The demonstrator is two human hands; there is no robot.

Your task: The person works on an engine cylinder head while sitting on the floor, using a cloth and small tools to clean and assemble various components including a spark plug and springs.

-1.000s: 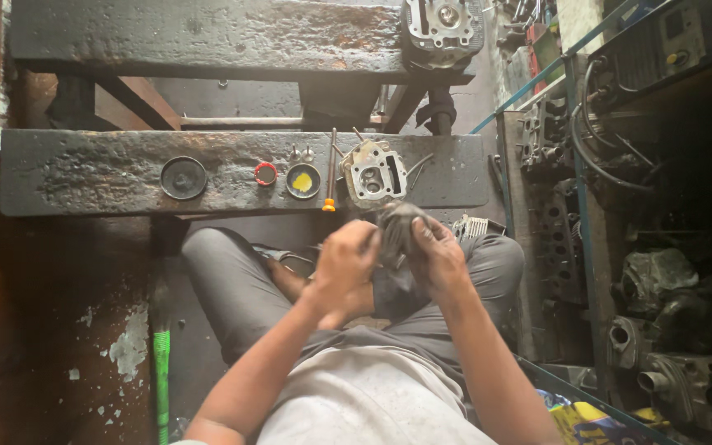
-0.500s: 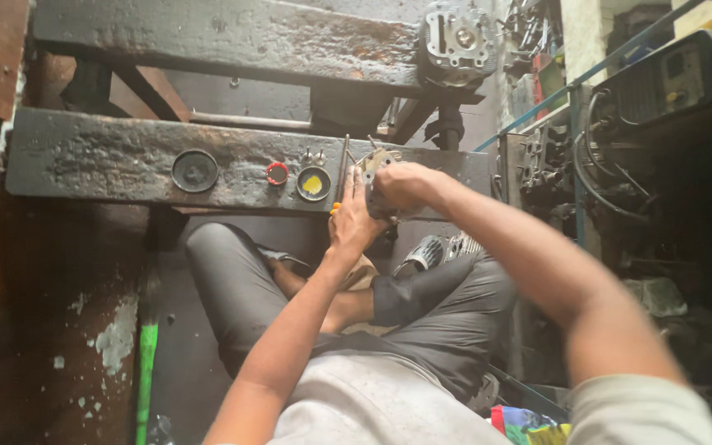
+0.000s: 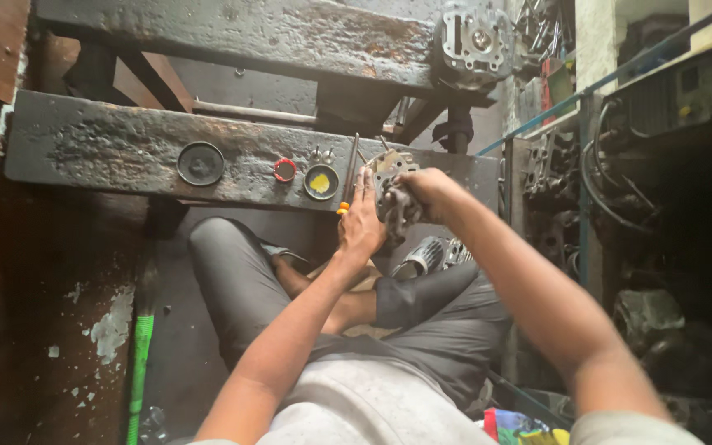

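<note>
metal, finned and greasy: we judge the engine part [image 3: 397, 206] heavy, stiff and slippery. it sits at the near edge of the table [image 3: 125, 148]. our right hand [image 3: 422, 188] grips its top; our left hand [image 3: 362, 222] lies flat and open-fingered against its side. best held by the solid body.

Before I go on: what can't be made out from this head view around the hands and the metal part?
- Metal engine part, head view: mostly covered by both hands; its near face is hidden.
- Right hand: fingers curl behind the part, grip unclear.
- Screwdriver: tip too small to tell.
- Green-handled tool: cut off by bottom edge.
- Left hand: palm side hidden.
</note>
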